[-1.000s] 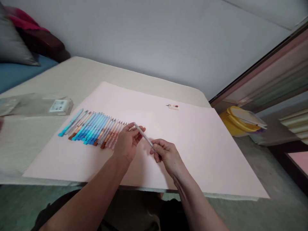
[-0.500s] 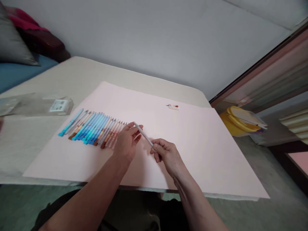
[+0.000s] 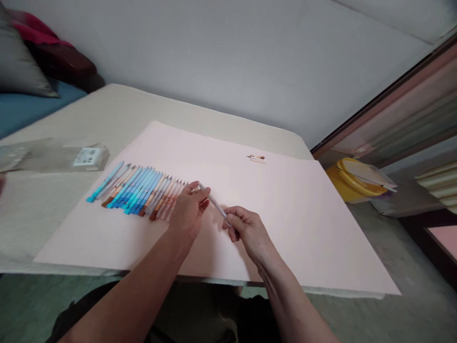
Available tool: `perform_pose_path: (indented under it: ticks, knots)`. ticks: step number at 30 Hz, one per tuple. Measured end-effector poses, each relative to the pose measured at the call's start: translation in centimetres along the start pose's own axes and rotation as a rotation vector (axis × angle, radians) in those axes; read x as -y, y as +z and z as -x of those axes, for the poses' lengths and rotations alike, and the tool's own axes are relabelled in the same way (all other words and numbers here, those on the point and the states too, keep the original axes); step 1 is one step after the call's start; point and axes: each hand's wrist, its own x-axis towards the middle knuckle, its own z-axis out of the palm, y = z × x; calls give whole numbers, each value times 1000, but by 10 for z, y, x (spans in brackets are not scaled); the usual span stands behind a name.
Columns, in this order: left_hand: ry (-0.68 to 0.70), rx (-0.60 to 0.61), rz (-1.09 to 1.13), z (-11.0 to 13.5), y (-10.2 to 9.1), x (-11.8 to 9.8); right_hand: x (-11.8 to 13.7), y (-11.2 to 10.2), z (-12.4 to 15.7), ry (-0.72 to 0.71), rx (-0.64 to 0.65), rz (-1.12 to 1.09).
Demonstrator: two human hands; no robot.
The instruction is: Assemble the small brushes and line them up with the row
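Now L hand (image 3: 189, 212) tighter on pen (image 3: 214, 202)

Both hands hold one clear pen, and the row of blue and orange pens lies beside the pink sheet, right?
No: the row of pens lies on the pink sheet, as the head view shows. The left hand and right hand hold the clear pen.

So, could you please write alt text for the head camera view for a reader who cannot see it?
The left hand and right hand hold a slim translucent pen between them over a pale pink sheet. A slanted row of blue and orange pens lies on the sheet beside the left hand.
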Motion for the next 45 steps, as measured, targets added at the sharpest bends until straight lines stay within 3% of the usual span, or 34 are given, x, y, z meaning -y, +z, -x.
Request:
perform_pose_path:
  ticks: [9,15,23,29,35,45]
  knots:
    - [17,56,65,1,2,-1,0,0,-1,0,-13,9]
    - [7,-48,-86,1,-1,4,1,1,-1,-3,-23,23]
    - [13,58,-13,3,2,-1,1,0,0,-4,-12,13]
    - [-12,-36,-68,2,1,3,0,0,0,-7,-3,10]
    - [-4,38,-16,2,1,0,1,-1,0,-11,2,20]
    - [12,61,-23,5,3,-3,-2,-2,0,21,37,-61]
